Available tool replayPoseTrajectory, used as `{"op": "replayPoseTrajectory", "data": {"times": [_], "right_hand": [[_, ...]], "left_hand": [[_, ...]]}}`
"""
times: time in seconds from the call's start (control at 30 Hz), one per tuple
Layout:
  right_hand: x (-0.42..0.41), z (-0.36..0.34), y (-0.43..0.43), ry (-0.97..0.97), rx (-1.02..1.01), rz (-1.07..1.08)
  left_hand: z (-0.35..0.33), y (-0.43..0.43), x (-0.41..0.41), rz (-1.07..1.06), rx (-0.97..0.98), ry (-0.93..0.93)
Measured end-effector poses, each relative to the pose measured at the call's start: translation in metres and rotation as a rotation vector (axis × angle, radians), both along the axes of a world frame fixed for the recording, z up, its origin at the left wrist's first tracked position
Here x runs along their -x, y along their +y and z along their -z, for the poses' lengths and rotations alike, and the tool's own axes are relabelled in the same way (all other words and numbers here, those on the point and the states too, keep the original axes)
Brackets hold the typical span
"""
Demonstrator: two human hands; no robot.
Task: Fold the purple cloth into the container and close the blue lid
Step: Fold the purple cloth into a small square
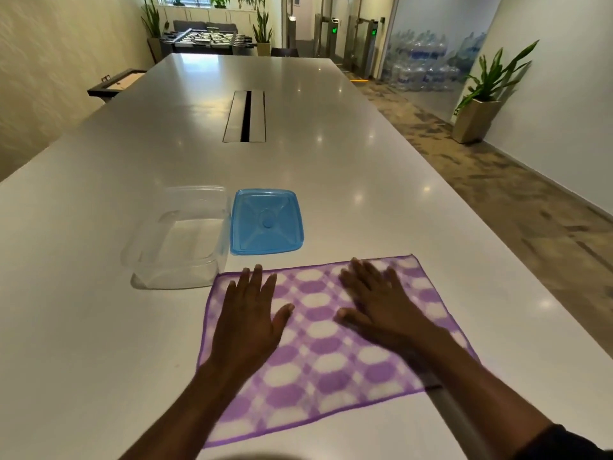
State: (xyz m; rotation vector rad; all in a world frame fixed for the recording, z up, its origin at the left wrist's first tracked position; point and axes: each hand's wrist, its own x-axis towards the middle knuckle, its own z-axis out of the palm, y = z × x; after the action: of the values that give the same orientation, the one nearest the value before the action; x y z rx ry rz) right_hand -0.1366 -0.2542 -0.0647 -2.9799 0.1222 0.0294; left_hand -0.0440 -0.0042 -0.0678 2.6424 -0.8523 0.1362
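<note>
Cloth [331,353] is pressed flat under open left hand [247,313] and right hand [381,307], nothing gripped; edges should be aligned squarely before folding toward container [179,240].

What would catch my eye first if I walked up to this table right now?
Most likely the purple cloth, spread flat at the near edge of the white table, with the left hand and right hand lying open on it. Just beyond it sit a blue lid and, to its left, an empty clear container.
</note>
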Motion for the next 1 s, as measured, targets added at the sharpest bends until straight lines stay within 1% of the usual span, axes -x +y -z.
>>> {"op": "replayPoseTrajectory", "data": {"times": [0.03,0.1,0.17,0.27,0.33,0.37,0.43,0.5,0.57,0.6,0.63,0.7,0.77,0.8,0.83,0.9,1.0], "right_hand": [[0.004,0.003,0.004,0.025,-0.003,-0.009],[0.009,0.006,0.000,0.046,-0.018,0.034],[0.018,0.002,-0.017,0.051,-0.028,0.116],[0.033,-0.003,-0.042,0.073,-0.022,0.207],[0.042,-0.008,-0.050,0.072,-0.034,0.239],[0.047,-0.010,-0.051,0.049,-0.047,0.254],[0.058,-0.017,-0.051,-0.050,-0.051,0.269],[0.074,-0.027,-0.052,-0.149,-0.026,0.258],[0.095,-0.037,-0.051,-0.201,-0.056,0.250],[0.108,-0.043,-0.050,-0.200,-0.085,0.235],[0.119,-0.048,-0.048,-0.176,-0.108,0.201],[0.140,-0.057,-0.043,-0.081,-0.104,0.105],[0.153,-0.059,-0.039,-0.013,-0.049,0.009],[0.157,-0.058,-0.037,0.011,-0.022,-0.026],[0.159,-0.055,-0.035,0.033,0.004,-0.046],[0.161,-0.049,-0.033,0.052,0.033,-0.058],[0.157,-0.040,-0.033,-0.005,0.063,-0.061]], "left_hand": [[0.000,0.001,-0.001,0.016,-0.054,0.030],[0.002,0.008,-0.008,-0.017,-0.162,0.085],[0.004,0.014,-0.011,-0.035,-0.189,0.101],[0.001,0.022,-0.013,-0.023,-0.173,0.136],[-0.004,0.022,-0.010,-0.015,-0.124,0.142],[-0.009,0.022,-0.007,-0.001,-0.078,0.109],[-0.019,0.025,0.003,0.057,0.020,-0.025],[-0.030,0.033,0.015,0.119,0.126,-0.101],[-0.042,0.054,0.028,0.184,0.211,-0.084],[-0.046,0.066,0.036,0.234,0.220,-0.060],[-0.049,0.079,0.043,0.291,0.187,-0.033],[-0.049,0.105,0.055,0.378,0.038,0.022],[-0.045,0.125,0.062,0.385,-0.103,0.046],[-0.039,0.133,0.063,0.383,-0.142,0.023],[-0.035,0.138,0.064,0.382,-0.158,-0.015],[-0.028,0.144,0.064,0.371,-0.127,-0.115],[-0.021,0.142,0.068,0.384,-0.058,-0.254]]}}
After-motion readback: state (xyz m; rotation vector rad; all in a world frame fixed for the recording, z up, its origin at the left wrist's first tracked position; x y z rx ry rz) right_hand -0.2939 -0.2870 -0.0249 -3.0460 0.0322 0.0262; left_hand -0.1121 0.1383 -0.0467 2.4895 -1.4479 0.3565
